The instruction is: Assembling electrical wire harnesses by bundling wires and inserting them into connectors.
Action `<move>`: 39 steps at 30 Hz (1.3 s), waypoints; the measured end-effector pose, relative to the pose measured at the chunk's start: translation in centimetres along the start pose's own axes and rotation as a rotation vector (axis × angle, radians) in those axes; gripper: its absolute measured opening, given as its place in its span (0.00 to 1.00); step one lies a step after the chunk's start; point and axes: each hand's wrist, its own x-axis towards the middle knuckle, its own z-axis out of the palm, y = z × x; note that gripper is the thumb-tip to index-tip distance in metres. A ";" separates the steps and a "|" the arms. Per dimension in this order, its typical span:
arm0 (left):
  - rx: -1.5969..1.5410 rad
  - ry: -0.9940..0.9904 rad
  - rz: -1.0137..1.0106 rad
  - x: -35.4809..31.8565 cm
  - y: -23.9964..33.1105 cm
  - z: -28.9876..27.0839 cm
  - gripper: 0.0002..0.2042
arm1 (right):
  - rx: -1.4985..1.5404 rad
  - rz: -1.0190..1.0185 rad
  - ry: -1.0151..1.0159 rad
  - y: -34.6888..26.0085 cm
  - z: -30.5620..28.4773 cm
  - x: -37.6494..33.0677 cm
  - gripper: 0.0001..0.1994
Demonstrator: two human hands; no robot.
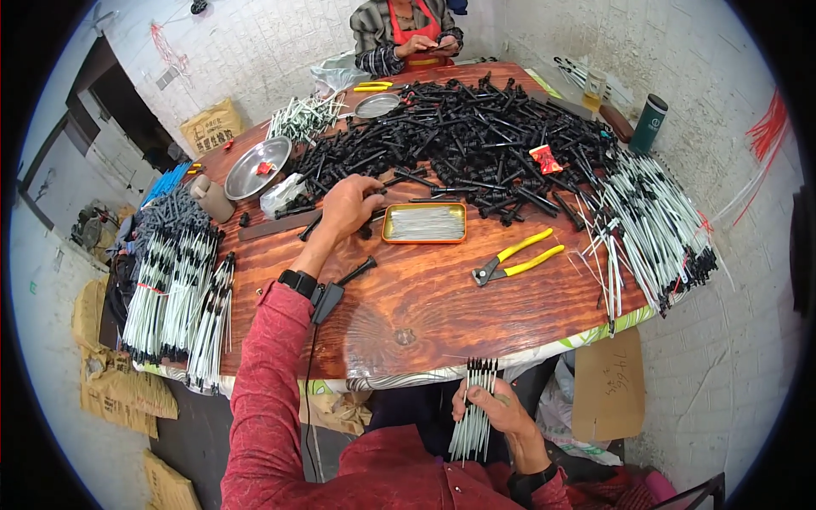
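My left hand (347, 209) reaches over the tabletop to the near left edge of a large heap of black plastic tube-like parts (442, 140). Its fingers curl down among the parts, and what they pinch is hidden. Low at the table's front edge, my right hand (501, 414) grips a bundle of thin white rods with black tips (473, 425), held roughly upright. Just right of the left hand sits a shallow yellow-rimmed tin (425, 240) filled with thin white sticks (425, 223). A single black part (355, 270) lies below the left wrist.
End-cutting pliers with yellow handles (518, 257) lie right of the tin. Bundled white rods are stacked at the right (659, 225) and left (178, 297) edges. Metal plates (240, 180), a green flask (648, 125) and a beige bottle (212, 200) stand around the heap. Opposite sits another person (408, 38).
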 end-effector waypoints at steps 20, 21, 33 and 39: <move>-1.904 -0.360 -0.703 -22.4 14.2 -4.3 0.23 | 0.043 0.005 -0.226 -0.1 3.4 1.6 0.16; -1.932 -0.347 -0.708 -22.7 14.2 -4.2 0.23 | 0.046 0.018 -0.221 -0.1 3.6 1.8 0.16; -1.835 -0.342 -0.634 -23.5 11.6 -5.2 0.16 | -0.094 0.028 -0.268 1.6 5.0 2.4 0.21; -1.850 -0.273 -0.715 -22.4 11.0 -5.0 0.19 | -0.004 0.049 -0.207 1.2 4.2 2.6 0.20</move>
